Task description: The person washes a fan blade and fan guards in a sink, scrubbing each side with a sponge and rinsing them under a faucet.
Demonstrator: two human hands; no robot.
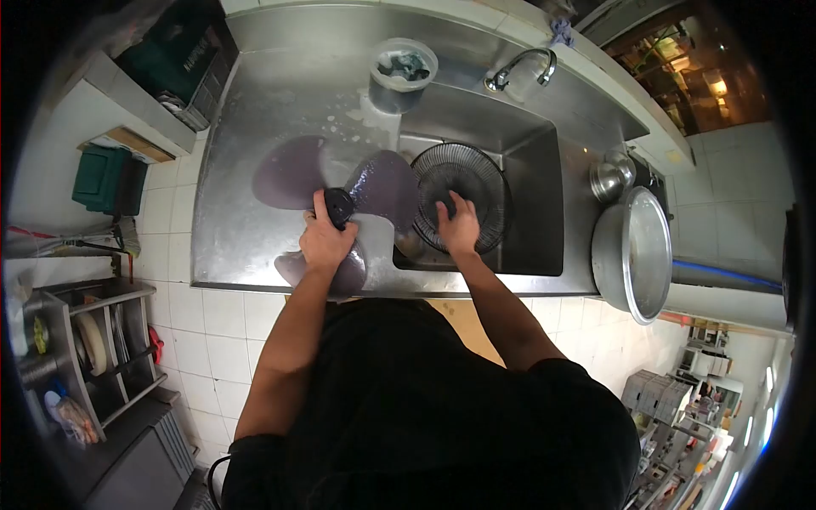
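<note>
A purple, translucent three-bladed fan blade (293, 172) with a black hub lies on the steel counter left of the sink, its surface wet in spots. My left hand (325, 240) is closed around the hub. Inside the sink (531, 229) rests a round black wire fan grille (459, 161). Over the grille's near part, my right hand (460, 226) reaches down with thumb and fingers apart; whether the fingertips touch the wires is hard to tell.
A clear plastic tub (401, 81) with dark, sudsy contents stands behind the sink's left corner. The faucet (523, 68) curves over the back edge. At right, a large metal basin (633, 255) leans beside steel bowls (610, 177). A metal rack (106, 357) stands at lower left.
</note>
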